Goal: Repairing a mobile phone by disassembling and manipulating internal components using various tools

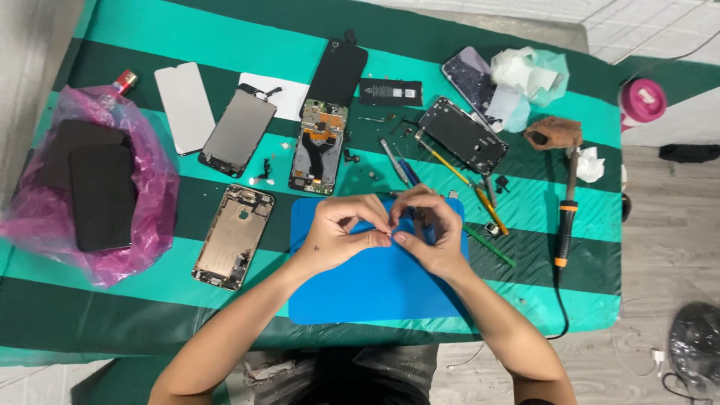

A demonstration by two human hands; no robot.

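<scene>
Both hands meet over the upper edge of the blue mat (375, 289): the left hand (339, 231) and right hand (430, 234) have fingertips pressed together, pinching a tiny part (388, 234) too small to identify. The mat itself is the landmark. Just above it lies an opened phone (319, 146) with its board exposed, and above that a black panel (337, 71) and a battery (390, 92). Left of the mat sits a bare metal housing (232, 236); farther left, a pink bag (101, 187) holds dark phones. Right of the mat lie a yellow-handled tool (469, 184), a green stick (489, 246) and a soldering iron (565, 217). Judging by the spread, several phones are already stripped down, and none looks reassembled; small screws and pieces remain loose above the mat.
</scene>
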